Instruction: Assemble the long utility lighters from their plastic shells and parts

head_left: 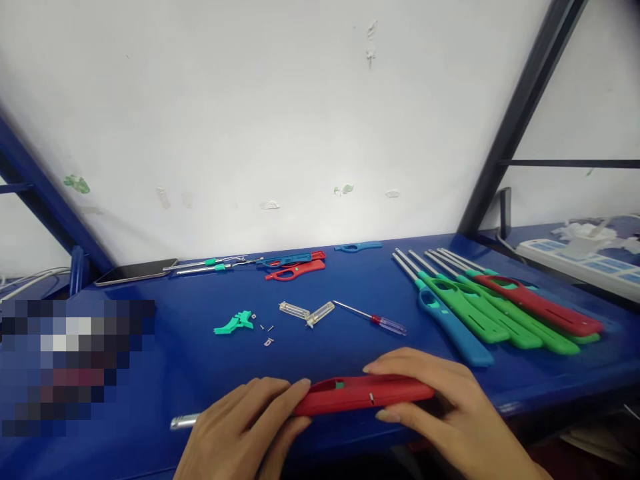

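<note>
A red long-necked lighter (345,395) lies across the front of the view, its metal tube pointing left. Around its neck end my left hand (245,420) is closed, and the tube's tip sticks out beyond the fingers. My right hand (435,407) grips the handle's right end between thumb and fingers. A bit of green shows in the trigger opening. Behind the hands lie green plastic trigger pieces (236,323), two clear fuel tanks (307,312), a few tiny metal parts (269,341) and a screwdriver (373,317) with a clear handle.
Several assembled lighters (495,303) in blue, green and red lie at the right. Opened casings (295,263) with metal tubes, a blue casing half (358,247) and a dark tablet-like device (137,271) line the back. A power strip (580,263) sits far right.
</note>
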Action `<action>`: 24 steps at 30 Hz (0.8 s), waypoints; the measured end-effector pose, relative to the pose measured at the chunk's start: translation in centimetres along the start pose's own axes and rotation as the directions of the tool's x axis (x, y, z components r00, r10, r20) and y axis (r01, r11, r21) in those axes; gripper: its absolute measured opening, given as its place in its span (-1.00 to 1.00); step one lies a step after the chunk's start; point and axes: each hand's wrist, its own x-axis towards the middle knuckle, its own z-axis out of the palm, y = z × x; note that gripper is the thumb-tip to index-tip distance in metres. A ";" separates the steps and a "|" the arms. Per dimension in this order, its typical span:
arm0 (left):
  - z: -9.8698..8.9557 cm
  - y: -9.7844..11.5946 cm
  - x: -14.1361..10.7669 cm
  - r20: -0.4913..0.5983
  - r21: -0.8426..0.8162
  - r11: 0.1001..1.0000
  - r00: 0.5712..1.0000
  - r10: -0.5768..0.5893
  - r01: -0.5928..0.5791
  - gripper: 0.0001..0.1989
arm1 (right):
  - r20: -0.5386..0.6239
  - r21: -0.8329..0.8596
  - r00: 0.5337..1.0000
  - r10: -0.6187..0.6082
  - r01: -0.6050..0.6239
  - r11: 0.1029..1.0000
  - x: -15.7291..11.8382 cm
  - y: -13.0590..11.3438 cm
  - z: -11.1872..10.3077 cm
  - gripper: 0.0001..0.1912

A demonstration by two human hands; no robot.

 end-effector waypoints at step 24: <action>1.3 0.5 -0.3 -0.042 0.023 1.000 0.999 0.000 0.001 -0.72 | 0.149 0.056 0.947 0.285 -0.295 0.954 0.4 -0.7 -0.3 -0.67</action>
